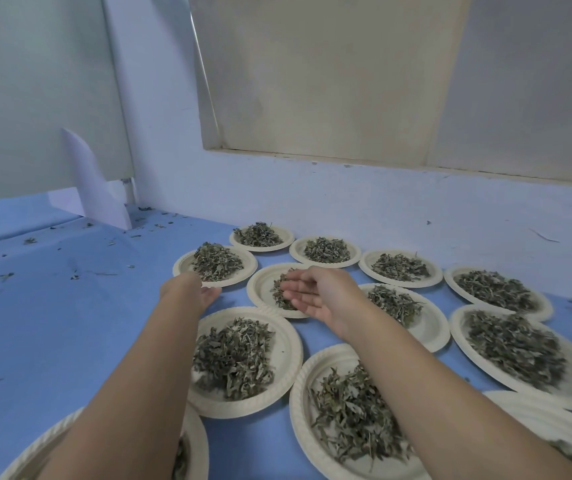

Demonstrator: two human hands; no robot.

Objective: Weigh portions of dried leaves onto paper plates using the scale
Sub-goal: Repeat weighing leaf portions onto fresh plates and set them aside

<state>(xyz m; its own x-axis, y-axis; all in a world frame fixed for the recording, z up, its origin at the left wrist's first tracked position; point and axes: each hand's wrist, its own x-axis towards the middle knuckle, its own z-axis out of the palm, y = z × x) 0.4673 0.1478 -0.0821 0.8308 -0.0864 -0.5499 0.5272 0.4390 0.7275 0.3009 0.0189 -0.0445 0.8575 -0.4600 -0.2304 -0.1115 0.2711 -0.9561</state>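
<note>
Centre plate (260,292): flat on counter (70,323), leaves (279,292) heaped, pointing every way. Right hand (315,296): over it, fingers loosely spread, gripping nothing. Left hand (201,294): just left, by neighbouring plate (187,265); grip cannot be told.

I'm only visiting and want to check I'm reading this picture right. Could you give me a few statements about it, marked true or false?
1. The right hand is above the dried leaves on a middle paper plate. True.
2. A scale stands among the plates. False: no scale is in view.
3. The table cover is red. False: it is blue.
4. Loose leaf bits lie on the cover to the left of the plates. True.
5. The left hand holds a spoon. False: no spoon shows; the hand reaches the rim of a second plate.
</note>
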